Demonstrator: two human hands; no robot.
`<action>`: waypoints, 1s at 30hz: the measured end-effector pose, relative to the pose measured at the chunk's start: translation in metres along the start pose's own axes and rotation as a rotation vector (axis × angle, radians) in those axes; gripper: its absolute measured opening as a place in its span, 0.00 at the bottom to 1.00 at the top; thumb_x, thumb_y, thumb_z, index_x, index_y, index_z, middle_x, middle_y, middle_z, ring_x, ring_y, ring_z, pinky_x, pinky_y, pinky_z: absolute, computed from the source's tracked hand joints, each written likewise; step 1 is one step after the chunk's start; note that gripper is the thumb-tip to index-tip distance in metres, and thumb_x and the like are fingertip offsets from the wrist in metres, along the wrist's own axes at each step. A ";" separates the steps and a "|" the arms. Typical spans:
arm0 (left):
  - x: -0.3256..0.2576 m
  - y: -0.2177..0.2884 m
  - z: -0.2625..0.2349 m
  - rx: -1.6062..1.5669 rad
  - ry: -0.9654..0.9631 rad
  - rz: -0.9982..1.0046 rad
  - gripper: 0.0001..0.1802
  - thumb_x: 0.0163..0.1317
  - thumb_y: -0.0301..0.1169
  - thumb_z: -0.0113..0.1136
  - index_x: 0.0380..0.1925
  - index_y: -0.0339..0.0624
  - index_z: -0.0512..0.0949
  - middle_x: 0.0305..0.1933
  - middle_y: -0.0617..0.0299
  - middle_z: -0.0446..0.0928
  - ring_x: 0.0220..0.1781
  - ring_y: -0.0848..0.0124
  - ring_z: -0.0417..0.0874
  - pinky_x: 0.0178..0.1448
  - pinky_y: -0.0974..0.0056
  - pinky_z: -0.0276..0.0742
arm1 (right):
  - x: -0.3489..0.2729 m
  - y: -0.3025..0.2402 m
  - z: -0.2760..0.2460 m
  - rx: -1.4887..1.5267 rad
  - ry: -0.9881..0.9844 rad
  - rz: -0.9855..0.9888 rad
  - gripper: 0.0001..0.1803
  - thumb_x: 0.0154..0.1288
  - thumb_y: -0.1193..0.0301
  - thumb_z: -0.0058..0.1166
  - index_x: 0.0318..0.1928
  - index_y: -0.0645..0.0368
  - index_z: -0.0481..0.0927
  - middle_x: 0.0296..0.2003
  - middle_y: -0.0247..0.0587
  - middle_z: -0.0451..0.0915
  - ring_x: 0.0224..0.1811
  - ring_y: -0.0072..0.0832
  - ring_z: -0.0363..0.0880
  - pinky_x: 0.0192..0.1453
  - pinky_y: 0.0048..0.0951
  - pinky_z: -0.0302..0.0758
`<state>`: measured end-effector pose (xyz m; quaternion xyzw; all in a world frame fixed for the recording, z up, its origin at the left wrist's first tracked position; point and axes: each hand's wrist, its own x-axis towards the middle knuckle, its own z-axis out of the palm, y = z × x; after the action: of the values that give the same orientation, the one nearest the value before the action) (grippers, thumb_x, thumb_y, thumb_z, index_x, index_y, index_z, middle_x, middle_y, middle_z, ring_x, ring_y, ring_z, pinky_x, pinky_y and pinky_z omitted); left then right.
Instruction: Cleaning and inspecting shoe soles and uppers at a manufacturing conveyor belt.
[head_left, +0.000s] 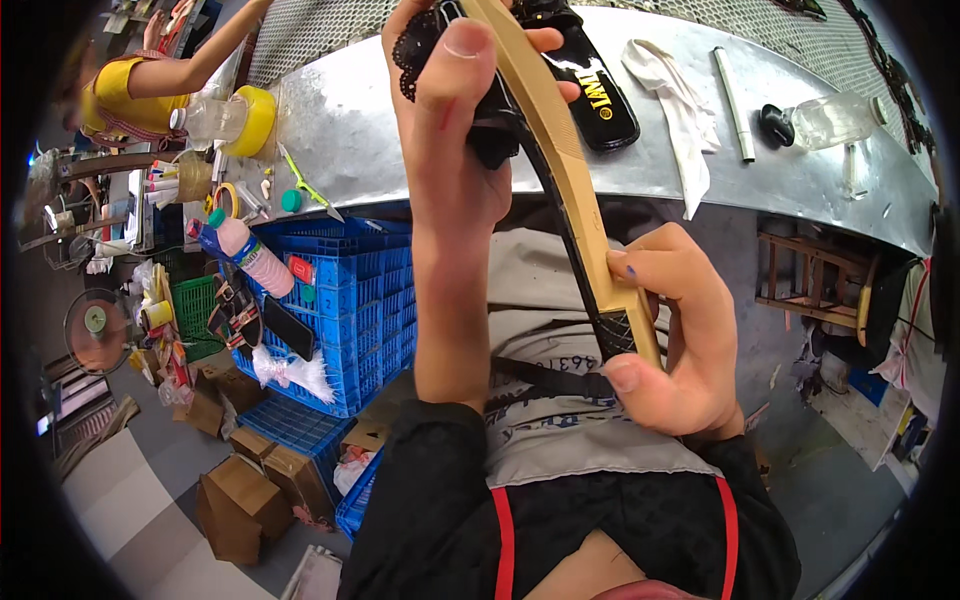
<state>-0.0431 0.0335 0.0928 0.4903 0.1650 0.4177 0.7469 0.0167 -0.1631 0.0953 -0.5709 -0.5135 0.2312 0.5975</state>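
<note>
A black shoe with a tan sole is tipped on its side in front of my chest, its heel end toward me. My left hand is closed around the far part, thumb on the black upper, beside some black lace. My right hand pinches the heel end between thumb and fingers. Part of the upper is hidden behind my left hand. Just beyond, on the metal table, lies another black shoe with yellow lettering on its insole.
A white cloth, a white tube and a clear bottle lie at right. A green-handled knife and yellow tape are at left. Blue crates stand below the table's left edge. A co-worker's yellow sleeve shows far left.
</note>
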 end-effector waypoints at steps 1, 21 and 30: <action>0.002 0.000 -0.005 0.107 -0.114 -0.013 0.34 0.74 0.52 0.38 0.58 0.28 0.72 0.54 0.41 0.80 0.50 0.59 0.85 0.44 0.59 0.85 | 0.000 0.002 -0.001 0.029 -0.007 0.005 0.31 0.45 0.71 0.70 0.50 0.69 0.73 0.32 0.49 0.73 0.28 0.34 0.68 0.30 0.31 0.64; -0.090 -0.064 -0.033 0.017 -0.067 -0.279 0.41 0.62 0.41 0.65 0.70 0.36 0.59 0.63 0.46 0.71 0.52 0.64 0.81 0.50 0.60 0.83 | -0.072 0.020 0.013 0.340 -0.232 0.762 0.43 0.61 0.62 0.70 0.69 0.65 0.59 0.43 0.44 0.73 0.38 0.29 0.78 0.42 0.28 0.74; -0.134 -0.094 -0.033 -0.032 0.027 -0.625 0.34 0.63 0.41 0.68 0.60 0.33 0.65 0.57 0.48 0.75 0.52 0.66 0.82 0.58 0.59 0.80 | -0.101 0.026 0.025 0.589 -0.065 0.961 0.45 0.65 0.67 0.67 0.73 0.60 0.51 0.42 0.38 0.69 0.36 0.16 0.72 0.38 0.19 0.69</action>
<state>-0.1011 -0.0676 -0.0266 0.3985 0.3109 0.1767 0.8446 -0.0342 -0.2324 0.0315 -0.5420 -0.1279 0.6284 0.5431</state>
